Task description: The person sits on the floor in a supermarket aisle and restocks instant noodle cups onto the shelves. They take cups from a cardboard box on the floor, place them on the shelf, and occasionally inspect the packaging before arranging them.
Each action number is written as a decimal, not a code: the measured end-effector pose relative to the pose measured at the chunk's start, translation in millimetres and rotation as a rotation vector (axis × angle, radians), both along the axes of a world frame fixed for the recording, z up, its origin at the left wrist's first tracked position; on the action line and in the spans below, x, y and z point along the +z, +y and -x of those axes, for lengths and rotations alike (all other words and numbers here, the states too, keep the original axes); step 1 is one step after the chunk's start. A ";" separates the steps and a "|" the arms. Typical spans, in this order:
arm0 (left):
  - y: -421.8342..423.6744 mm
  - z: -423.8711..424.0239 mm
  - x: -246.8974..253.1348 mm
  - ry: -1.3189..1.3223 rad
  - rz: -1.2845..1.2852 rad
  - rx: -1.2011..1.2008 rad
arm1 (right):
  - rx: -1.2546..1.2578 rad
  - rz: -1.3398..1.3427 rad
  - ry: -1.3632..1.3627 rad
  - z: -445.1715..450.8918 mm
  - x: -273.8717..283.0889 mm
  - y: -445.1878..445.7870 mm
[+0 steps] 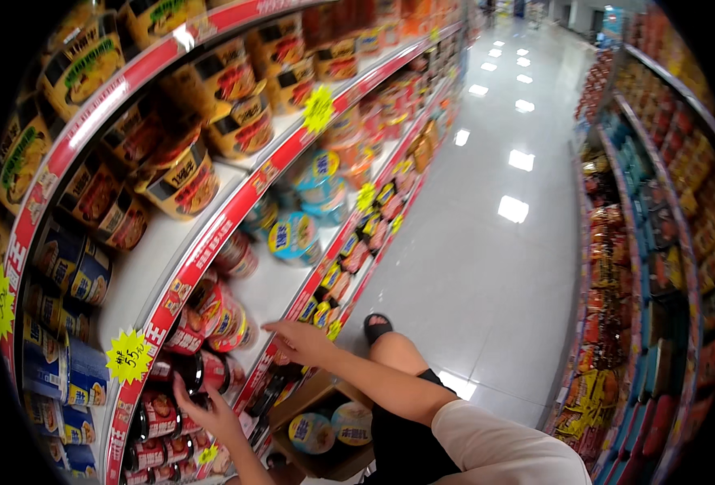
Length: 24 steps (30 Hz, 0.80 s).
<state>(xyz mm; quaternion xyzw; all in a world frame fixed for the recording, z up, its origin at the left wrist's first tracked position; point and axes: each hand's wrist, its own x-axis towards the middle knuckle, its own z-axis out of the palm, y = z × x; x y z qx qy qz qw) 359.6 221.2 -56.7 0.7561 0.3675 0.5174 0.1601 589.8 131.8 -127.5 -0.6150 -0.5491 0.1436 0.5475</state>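
Note:
My left hand is raised, fingers apart, at the dark red instant noodle cups on the lower shelf; whether it touches one is unclear. My right hand is over the red shelf edge, fingers apart, just right of a pink-red noodle cup stacked on the same shelf, and nothing shows in it. Below and between my arms, an open cardboard box holds noodle cups with blue lids. Further along the shelf stand light blue noodle cups.
Upper shelves carry yellow-brown noodle cups and blue noodle cups. Yellow star-shaped price tags hang on the red shelf edge. A tiled aisle floor runs ahead, with packed shelves on the right. My sandalled foot is beside the lowest shelf.

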 end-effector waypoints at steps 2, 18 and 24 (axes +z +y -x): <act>-34.5 35.4 -34.1 0.390 -0.087 0.059 | -0.087 -0.050 -0.136 -10.9 -24.1 -31.1; -74.9 135.9 -252.8 0.642 0.938 -0.217 | 0.514 1.372 0.080 48.7 -261.5 -155.7; -60.1 139.9 -250.4 0.538 0.886 -0.108 | 0.246 1.215 0.161 67.0 -210.0 -112.9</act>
